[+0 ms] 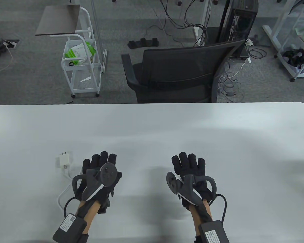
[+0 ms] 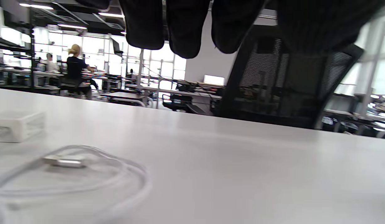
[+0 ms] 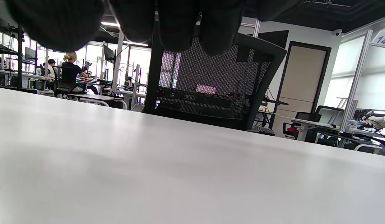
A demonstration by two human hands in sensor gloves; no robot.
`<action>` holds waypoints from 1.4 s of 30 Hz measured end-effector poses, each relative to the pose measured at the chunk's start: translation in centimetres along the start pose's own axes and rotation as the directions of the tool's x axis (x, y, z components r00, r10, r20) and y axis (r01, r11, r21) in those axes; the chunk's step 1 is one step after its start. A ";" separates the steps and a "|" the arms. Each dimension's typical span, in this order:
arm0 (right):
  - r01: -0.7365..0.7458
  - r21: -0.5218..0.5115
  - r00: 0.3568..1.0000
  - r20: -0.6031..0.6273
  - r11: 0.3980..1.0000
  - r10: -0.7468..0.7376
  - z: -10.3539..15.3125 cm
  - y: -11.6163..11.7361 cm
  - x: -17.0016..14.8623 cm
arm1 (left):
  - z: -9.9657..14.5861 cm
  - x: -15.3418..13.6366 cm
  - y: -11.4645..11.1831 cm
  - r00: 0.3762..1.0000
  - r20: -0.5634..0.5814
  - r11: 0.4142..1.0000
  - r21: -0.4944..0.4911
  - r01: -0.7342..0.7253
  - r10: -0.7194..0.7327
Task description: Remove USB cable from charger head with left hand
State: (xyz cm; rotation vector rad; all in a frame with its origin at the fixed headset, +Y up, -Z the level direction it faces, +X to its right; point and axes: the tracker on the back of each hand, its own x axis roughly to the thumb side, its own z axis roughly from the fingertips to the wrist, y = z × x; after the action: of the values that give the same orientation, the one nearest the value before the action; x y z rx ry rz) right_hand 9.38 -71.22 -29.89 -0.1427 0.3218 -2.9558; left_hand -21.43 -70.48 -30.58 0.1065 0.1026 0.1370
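Lying beside the left hand (image 1: 98, 174), charger head (image 1: 62, 160) holds USB cable (image 1: 65, 188).

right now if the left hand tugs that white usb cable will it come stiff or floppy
Probably floppy: the USB cable lies in loose curves on the table. It looks thin and light, so the small charger head may slide along unless held. The left hand isn't touching either.

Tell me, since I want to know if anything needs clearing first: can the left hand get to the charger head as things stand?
Probably yes. The charger head lies on the table just left of the left hand, with nothing standing between them. Only the USB cable curls nearby, beside and under the hand.
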 end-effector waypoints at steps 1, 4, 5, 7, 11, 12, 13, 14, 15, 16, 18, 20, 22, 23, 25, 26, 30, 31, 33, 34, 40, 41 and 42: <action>0.003 -0.001 1.000 0.000 1.000 -0.003 0.0 -0.1 -0.1 | -0.3 -0.8 0.2 1.000 -0.029 1.000 0.002 -0.007 0.007; 0.024 -0.004 1.000 0.001 1.000 -0.024 0.2 -0.4 -0.3 | -1.5 -4.9 0.7 0.986 -0.168 1.000 0.003 -0.020 0.021; 0.029 -0.002 1.000 0.003 1.000 -0.029 0.2 -0.4 -0.4 | -1.7 -6.1 0.6 0.976 -0.217 1.000 0.004 -0.018 0.018; 0.035 0.000 0.999 0.001 0.999 -0.035 0.2 -0.4 -0.7 | -2.1 -8.7 0.1 0.944 -0.331 1.000 0.002 0.000 0.001; 0.054 0.016 0.999 -0.008 0.998 -0.054 0.2 -0.3 -1.1 | -2.5 -12.7 -2.2 0.851 -0.520 0.996 -0.078 0.043 -0.077; 0.056 0.020 0.998 -0.008 0.998 -0.056 0.3 -0.2 -1.1 | -2.5 -13.2 -2.6 0.832 -0.547 0.994 -0.099 0.051 -0.097; 0.057 0.024 0.998 -0.008 0.998 -0.056 0.3 -0.2 -1.2 | -2.4 -14.0 -3.3 0.802 -0.582 0.989 -0.130 0.071 -0.134; 0.056 0.029 0.998 -0.007 0.998 -0.056 0.3 -0.2 -1.2 | -2.4 -14.4 -3.8 0.784 -0.599 0.984 -0.153 0.087 -0.162; 0.054 0.036 0.999 -0.006 0.998 -0.054 0.3 -0.2 -1.1 | -2.4 -14.7 -4.1 0.768 -0.612 0.979 -0.181 0.094 -0.187; 0.054 0.042 0.999 -0.006 0.998 -0.054 0.3 -0.2 -1.1 | -2.4 -14.9 -4.5 0.748 -0.628 0.971 -0.219 0.096 -0.215; 0.051 0.056 0.999 -0.006 0.997 -0.051 0.3 0.0 -1.1 | -2.5 -15.1 -5.2 0.732 -0.642 0.960 -0.275 0.058 -0.228; 0.050 0.066 0.999 -0.005 0.997 -0.049 0.3 0.1 -1.1 | -2.9 -15.0 -5.3 0.728 -0.643 0.964 -0.247 0.097 -0.238; 0.048 0.075 0.999 -0.004 0.996 -0.048 0.2 0.2 -1.1 | -3.2 -14.7 -5.3 0.715 -0.648 0.957 -0.269 0.110 -0.264; 0.048 0.076 0.999 -0.004 0.996 -0.048 0.2 0.2 -1.1 | -3.3 -14.7 -5.3 0.714 -0.642 0.951 -0.289 0.113 -0.280; 0.057 0.078 0.998 -0.004 0.995 -0.057 0.2 0.3 -1.0 | -3.4 -14.4 -5.2 0.721 -0.644 0.958 -0.270 0.099 -0.256; 0.062 0.080 0.998 -0.004 0.995 -0.061 0.2 0.4 -1.0 | -3.4 -14.3 -5.2 0.723 -0.647 0.963 -0.255 0.094 -0.241; 0.052 0.092 0.999 0.005 0.994 -0.053 0.2 0.5 -0.8 | -3.9 -14.4 -5.1 0.711 -0.661 0.961 -0.263 0.081 -0.241; 0.051 0.094 0.999 0.005 0.994 -0.052 0.2 0.5 -0.8 | -3.9 -14.4 -5.1 0.709 -0.663 0.963 -0.258 0.082 -0.238; 0.051 0.101 0.999 0.006 0.994 -0.052 0.2 0.5 -0.8 | -4.0 -14.4 -5.1 0.702 -0.672 0.963 -0.256 0.080 -0.237; 0.053 0.103 0.999 0.006 0.993 -0.054 0.2 0.5 -0.8 | -4.0 -14.5 -5.1 0.700 -0.672 0.962 -0.259 0.082 -0.241; 0.055 0.118 0.998 0.005 0.992 -0.056 0.3 0.4 -0.8 | -3.2 -14.0 -3.7 0.745 -0.667 0.985 -0.140 -0.097 -0.021; 0.055 0.119 0.998 0.005 0.991 -0.056 0.3 0.4 -0.8 | -3.2 -13.8 -3.4 0.749 -0.662 0.986 -0.099 -0.133 0.035; 0.055 0.120 0.998 0.004 0.991 -0.056 0.3 0.3 -0.8 | -3.1 -13.2 -2.7 0.763 -0.636 0.982 -0.042 -0.183 0.116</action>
State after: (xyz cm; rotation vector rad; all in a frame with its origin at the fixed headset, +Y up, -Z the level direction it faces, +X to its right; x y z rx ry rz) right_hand 10.28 -71.46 -29.75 -0.1502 0.1409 -3.0189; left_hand -34.44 -74.68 -32.68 -0.0401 0.7690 0.3375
